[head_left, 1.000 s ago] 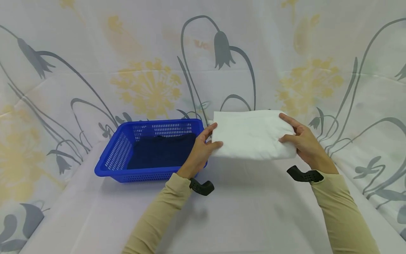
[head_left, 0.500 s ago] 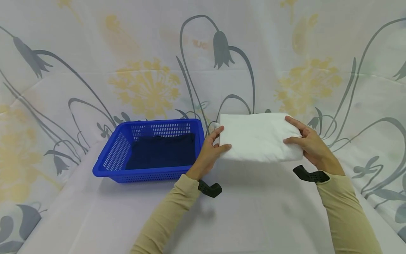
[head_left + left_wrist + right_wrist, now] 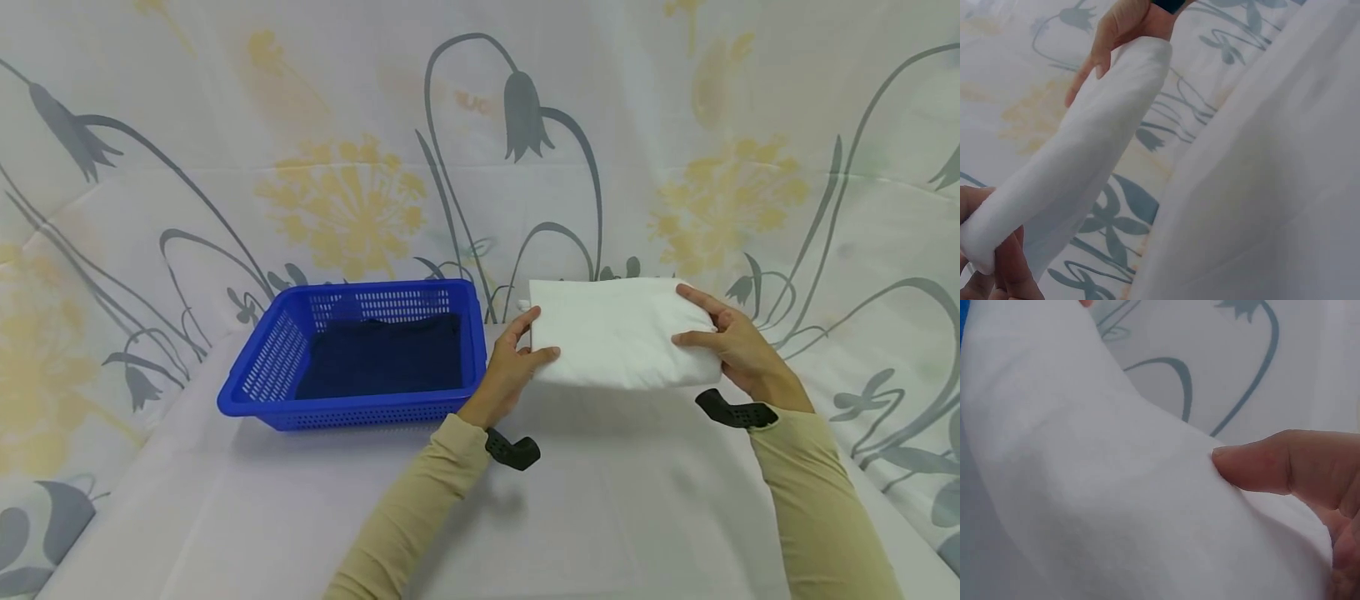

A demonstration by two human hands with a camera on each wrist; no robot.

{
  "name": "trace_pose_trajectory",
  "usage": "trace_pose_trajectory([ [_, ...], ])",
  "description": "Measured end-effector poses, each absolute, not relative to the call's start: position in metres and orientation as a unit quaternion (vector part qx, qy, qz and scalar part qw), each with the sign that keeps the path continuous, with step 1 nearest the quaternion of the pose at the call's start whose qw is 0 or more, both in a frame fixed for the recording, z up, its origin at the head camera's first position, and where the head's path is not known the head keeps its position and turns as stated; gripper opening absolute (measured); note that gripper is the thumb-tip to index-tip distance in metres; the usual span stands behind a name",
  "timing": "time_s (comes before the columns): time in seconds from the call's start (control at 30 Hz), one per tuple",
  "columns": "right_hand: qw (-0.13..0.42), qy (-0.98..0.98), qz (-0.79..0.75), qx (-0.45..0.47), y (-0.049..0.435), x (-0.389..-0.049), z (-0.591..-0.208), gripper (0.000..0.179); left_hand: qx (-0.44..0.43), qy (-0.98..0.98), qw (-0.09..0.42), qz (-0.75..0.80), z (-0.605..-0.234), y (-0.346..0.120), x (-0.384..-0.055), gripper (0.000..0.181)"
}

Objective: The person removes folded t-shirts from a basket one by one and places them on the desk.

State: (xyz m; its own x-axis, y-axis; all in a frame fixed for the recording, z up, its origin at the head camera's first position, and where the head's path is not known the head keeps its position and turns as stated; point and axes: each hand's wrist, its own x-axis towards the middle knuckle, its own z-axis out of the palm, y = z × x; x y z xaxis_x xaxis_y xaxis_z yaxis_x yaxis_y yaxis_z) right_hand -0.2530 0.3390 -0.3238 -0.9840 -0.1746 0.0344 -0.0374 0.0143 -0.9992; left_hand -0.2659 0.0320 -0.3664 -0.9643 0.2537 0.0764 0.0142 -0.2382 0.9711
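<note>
Both hands hold a folded white cloth (image 3: 615, 333) above the table, to the right of a blue basket (image 3: 360, 406). My left hand (image 3: 510, 367) pinches its left edge, thumb on the upper face and the other fingers partly hidden behind it. At the opposite end my right hand (image 3: 738, 346) grips the cloth, with the thumb and index finger showing on top. The left wrist view shows the cloth's thick rounded fold stretched between the two hands. In the right wrist view the right thumb (image 3: 1254, 467) presses on the soft white fabric.
Inside the blue basket, which has slotted sides, lies a dark navy folded cloth (image 3: 386, 358). A white sheet (image 3: 600, 517) covers the table. Behind it hangs a flower-printed curtain (image 3: 637, 75) in grey and yellow.
The white cloth has moved to the right, away from the basket, and sunk a little lower. Both hands have kept their hold on it throughout; the basket stays put.
</note>
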Motion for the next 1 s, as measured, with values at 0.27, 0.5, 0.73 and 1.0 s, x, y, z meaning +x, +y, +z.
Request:
trace_pose_trajectory([
  [0.27,0.057,0.703,-0.704,-0.085,0.345,-0.259,-0.334,0.082,0.095,0.625,0.066,0.772,-0.374,0.04,-0.27,0.071],
  [0.5,0.062,0.707,-0.699,-0.088,0.349,-0.265,-0.342,0.082,0.084,0.636,0.066,0.765,-0.384,0.046,-0.273,0.072],
  [0.73,0.065,0.723,-0.683,-0.077,0.352,-0.269,-0.348,0.084,0.064,0.649,0.069,0.755,-0.395,0.053,-0.277,0.07],
  [1.0,0.072,0.741,-0.665,-0.062,0.357,-0.275,-0.357,0.087,0.052,0.671,0.063,0.737,-0.403,0.061,-0.278,0.069],
])
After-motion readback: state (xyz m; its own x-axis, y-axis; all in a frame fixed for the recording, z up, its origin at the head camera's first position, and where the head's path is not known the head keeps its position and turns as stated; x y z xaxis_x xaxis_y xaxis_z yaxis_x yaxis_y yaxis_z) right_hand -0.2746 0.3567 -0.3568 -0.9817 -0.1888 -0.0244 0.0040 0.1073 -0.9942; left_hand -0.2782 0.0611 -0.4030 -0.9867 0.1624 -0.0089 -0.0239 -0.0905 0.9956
